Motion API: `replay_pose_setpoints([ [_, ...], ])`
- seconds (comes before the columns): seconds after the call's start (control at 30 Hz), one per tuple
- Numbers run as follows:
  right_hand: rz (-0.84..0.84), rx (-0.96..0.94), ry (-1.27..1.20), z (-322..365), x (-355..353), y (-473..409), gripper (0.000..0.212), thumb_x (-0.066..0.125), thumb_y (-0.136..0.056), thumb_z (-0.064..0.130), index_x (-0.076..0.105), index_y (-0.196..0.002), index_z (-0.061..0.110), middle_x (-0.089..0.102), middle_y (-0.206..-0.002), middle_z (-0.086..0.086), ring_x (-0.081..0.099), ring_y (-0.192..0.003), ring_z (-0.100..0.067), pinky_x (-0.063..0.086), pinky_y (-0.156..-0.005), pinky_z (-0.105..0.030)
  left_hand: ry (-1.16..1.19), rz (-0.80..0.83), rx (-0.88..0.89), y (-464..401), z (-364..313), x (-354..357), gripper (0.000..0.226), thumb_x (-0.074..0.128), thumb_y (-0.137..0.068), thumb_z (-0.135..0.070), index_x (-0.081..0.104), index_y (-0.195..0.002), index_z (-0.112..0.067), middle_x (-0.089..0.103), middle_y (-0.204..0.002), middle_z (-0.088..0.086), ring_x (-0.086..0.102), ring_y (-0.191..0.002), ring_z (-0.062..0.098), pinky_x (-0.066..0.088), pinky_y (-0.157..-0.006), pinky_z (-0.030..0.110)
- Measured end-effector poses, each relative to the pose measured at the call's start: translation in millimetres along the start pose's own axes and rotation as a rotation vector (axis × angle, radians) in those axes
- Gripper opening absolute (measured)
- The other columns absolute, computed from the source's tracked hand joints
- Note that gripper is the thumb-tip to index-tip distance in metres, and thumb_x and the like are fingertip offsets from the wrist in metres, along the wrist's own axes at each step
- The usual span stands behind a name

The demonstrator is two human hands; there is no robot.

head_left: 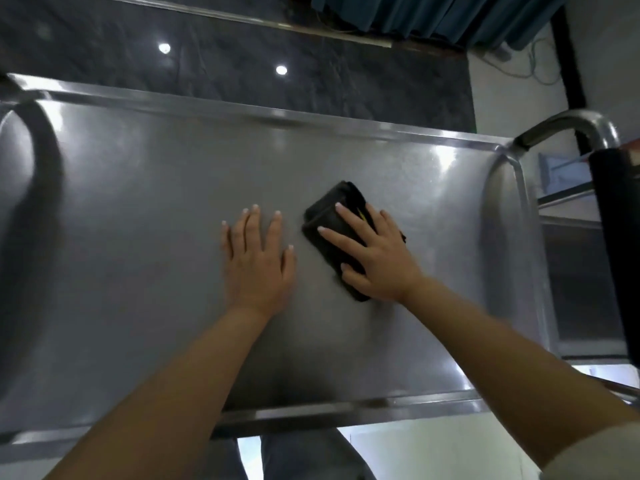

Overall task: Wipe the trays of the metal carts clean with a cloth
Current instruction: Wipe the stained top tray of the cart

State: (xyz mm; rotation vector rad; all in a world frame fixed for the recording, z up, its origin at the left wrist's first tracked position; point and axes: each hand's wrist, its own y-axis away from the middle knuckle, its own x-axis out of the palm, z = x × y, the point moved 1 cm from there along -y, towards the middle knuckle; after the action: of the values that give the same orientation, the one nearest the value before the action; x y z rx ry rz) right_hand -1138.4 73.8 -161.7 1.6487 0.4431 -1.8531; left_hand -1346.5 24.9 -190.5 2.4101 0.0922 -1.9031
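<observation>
My right hand (377, 258) lies flat on the folded black cloth (341, 233), fingers spread and pressing it down on the top tray (156, 209) of the metal cart, a little right of the middle; my left hand (258, 258) rests just beside it, palm down on bare steel, fingers straight and holding nothing. There is no real grip here — only downward pressure — so the cloth could slip out from under my palm or unfold if I push fast, and I judge the far-left stretch of the tray is the part most likely to be missed. Leaning on the left hand may leave fresh smears on metal I have to pass over, and could nudge the cart if its wheels are free. To the right the raised rim curves up into the handle bar (568, 124) with its dark sleeve (613, 220) — that corner will cramp the stroke. Beyond the far rim lies dark flooring (311, 84), and a blue curtain (433, 15) hangs at the far right.
</observation>
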Motion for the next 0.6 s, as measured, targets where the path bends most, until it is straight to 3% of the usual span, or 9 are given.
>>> replay_pose_setpoints([
  [0.1, 0.051, -0.078, 0.019, -25.1, -7.8, -30.3, 0.063, 0.048, -0.086, 0.045, 0.034, -0.147, 0.036, 0.021, -0.16, -0.003, 0.023, -0.141, -0.043, 0.02, -0.11, -0.064, -0.019, 0.011, -0.001, -1.2, -2.8, -1.7, 0.057, 0.042, -0.091, -0.038, 0.043, -0.142, -0.012, 0.037, -0.147, 0.021, 0.028, -0.137, 0.037, 0.014, -0.117, 0.053],
  [0.2, 0.068, 0.019, 0.018, -55.2, -16.7, -54.5, 0.066, 0.044, -0.085, 0.048, 0.027, -0.149, 0.038, 0.015, -0.161, -0.001, 0.017, -0.143, -0.039, 0.02, -0.11, -0.061, -0.025, 0.017, -0.015, -1.2, -2.8, -3.2, 0.059, 0.04, -0.091, -0.04, 0.041, -0.143, -0.013, 0.034, -0.148, 0.021, 0.026, -0.139, 0.036, 0.011, -0.118, 0.051],
  [0.43, -0.122, 0.621, -0.141, -120.4, -18.6, -33.6, 0.067, 0.043, -0.085, 0.049, 0.022, -0.148, 0.045, 0.01, -0.162, 0.005, 0.012, -0.145, -0.035, 0.012, -0.114, -0.061, -0.025, -0.057, -0.007, -3.5, -5.6, -1.2, 0.059, 0.037, -0.09, -0.04, 0.046, -0.139, -0.01, 0.037, -0.146, 0.023, 0.03, -0.136, 0.04, 0.013, -0.116, 0.053],
  [0.6, -0.241, 1.01, -0.232, -101.1, -5.8, 8.8, 0.064, 0.043, -0.09, 0.043, 0.02, -0.15, 0.04, 0.009, -0.162, 0.001, 0.006, -0.146, -0.035, 0.005, -0.115, -0.062, -0.029, -0.065, 0.002, -4.9, -4.4, 1.5, 0.059, 0.037, -0.089, -0.041, 0.046, -0.138, -0.009, 0.037, -0.146, 0.023, 0.03, -0.136, 0.04, 0.014, -0.115, 0.054],
])
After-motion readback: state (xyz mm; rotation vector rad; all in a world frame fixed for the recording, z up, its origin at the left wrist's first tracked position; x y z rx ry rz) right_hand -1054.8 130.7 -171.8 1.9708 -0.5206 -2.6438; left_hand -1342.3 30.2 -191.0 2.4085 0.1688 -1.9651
